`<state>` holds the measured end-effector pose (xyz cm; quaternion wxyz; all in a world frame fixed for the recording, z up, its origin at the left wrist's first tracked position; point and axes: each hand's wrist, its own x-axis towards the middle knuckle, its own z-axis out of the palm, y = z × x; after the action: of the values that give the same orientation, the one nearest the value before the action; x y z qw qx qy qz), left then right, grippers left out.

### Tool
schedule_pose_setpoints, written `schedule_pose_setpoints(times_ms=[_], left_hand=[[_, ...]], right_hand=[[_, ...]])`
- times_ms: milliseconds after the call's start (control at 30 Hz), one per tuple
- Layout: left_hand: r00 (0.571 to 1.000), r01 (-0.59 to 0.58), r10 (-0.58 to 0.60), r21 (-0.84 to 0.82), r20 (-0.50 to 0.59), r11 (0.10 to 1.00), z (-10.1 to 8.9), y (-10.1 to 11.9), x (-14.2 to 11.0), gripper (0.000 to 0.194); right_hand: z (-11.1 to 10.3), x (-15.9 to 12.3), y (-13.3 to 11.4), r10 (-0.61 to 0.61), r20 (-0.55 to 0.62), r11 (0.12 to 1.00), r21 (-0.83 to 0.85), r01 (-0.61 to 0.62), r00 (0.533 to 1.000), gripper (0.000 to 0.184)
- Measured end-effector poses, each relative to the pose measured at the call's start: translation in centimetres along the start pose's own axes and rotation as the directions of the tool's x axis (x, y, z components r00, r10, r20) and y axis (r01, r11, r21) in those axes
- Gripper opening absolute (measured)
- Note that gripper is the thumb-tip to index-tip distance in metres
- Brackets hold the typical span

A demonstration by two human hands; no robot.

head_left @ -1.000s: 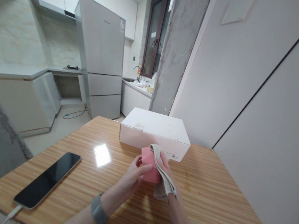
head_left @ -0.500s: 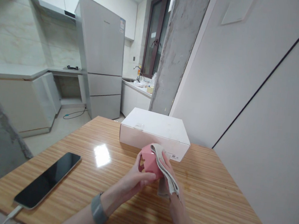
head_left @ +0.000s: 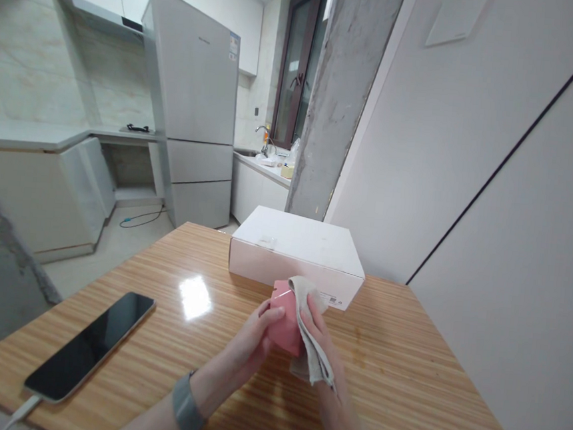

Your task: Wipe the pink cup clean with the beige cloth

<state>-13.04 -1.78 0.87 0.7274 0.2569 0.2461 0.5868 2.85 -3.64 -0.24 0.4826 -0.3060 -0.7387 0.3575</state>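
Pink object (head_left: pixel 285 323) gripped at its left side by left hand (head_left: pixel 255 333), above table (head_left: pixel 404 359). Grey cloth (head_left: pixel 311 341) held against its right side by right hand (head_left: pixel 323 335). White box (head_left: pixel 298 246) located just behind.

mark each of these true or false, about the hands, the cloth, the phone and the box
1. The left hand holds the pink object. True.
2. The cloth is in the left hand. False: the right hand holds it against the pink object.
3. The phone has a cable plugged in. True.
4. The white box stands open. False: its lid is closed.
5. The wristband is on the right arm. False: it is on the left.
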Motion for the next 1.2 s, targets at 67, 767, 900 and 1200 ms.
schedule_pose_setpoints(times_ms=[67,767,900,1200], left_hand=[[1.000,0.019,-0.019,-0.015,-0.011,1.000,0.0,0.4,0.1,0.055],[0.998,0.062,-0.063,0.034,0.012,0.997,-0.7,-0.4,0.2,0.053],[0.996,0.049,-0.050,0.022,0.069,0.999,-0.7,-0.4,0.4,0.041],[0.987,0.141,-0.133,-0.084,0.092,0.986,-0.4,0.6,0.4,0.044]], right_hand=[[0.1,-0.1,-0.2,-0.027,0.055,0.999,-0.041,0.029,0.998,0.049],[-0.3,-0.3,0.9,-0.120,-0.003,0.990,-0.078,0.119,0.993,0.052],[-0.1,-0.5,0.9,-0.133,0.036,0.984,-0.111,0.136,0.990,0.053],[-0.2,0.2,-0.1,-0.141,0.216,0.965,-0.186,0.182,0.966,0.056]])
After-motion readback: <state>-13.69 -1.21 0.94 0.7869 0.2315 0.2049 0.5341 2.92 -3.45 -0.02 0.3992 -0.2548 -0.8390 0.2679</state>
